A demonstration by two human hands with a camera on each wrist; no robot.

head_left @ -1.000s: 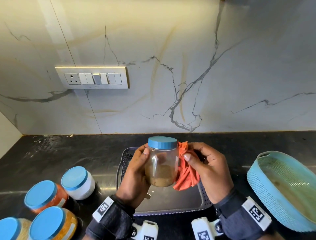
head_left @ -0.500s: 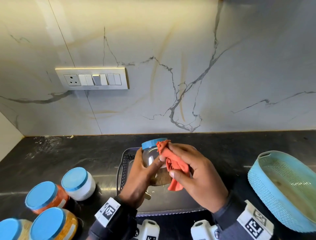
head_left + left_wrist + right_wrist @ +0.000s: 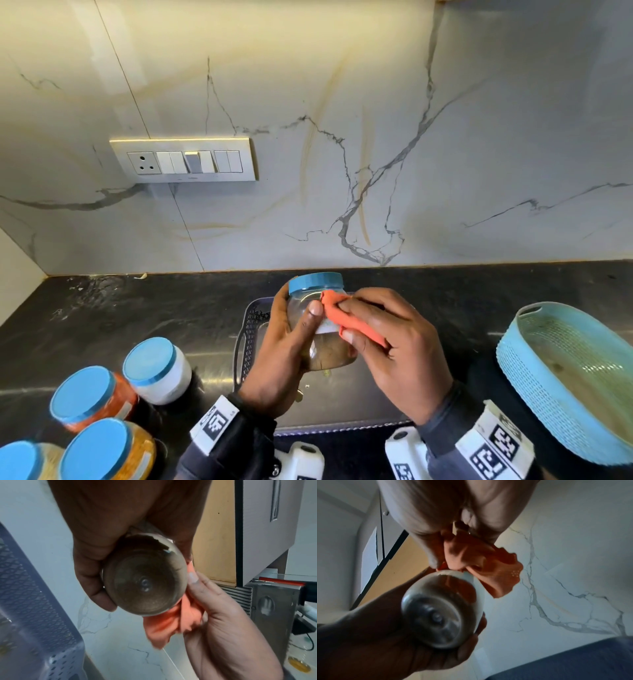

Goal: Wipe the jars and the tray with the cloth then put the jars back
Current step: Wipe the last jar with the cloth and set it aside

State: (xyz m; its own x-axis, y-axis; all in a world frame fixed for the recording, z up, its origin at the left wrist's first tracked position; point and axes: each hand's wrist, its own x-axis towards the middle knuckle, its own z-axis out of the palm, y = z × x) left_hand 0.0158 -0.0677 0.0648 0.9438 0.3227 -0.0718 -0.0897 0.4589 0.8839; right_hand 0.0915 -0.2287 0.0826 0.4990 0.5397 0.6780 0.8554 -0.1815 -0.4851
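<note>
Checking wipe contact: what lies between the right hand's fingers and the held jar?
The orange cloth, bunched under the right hand against the jar that the left hand grips; clearest in the head view.

The place was a home kitchen: black stone counter (image 3: 144, 315), marble-look wall (image 3: 342, 85), switch panel (image 3: 183, 159), lidded food jars (image 3: 92, 394).

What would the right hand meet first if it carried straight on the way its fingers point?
The right hand already presses the orange cloth against the jar; beyond that, probably the left hand's thumb.
</note>
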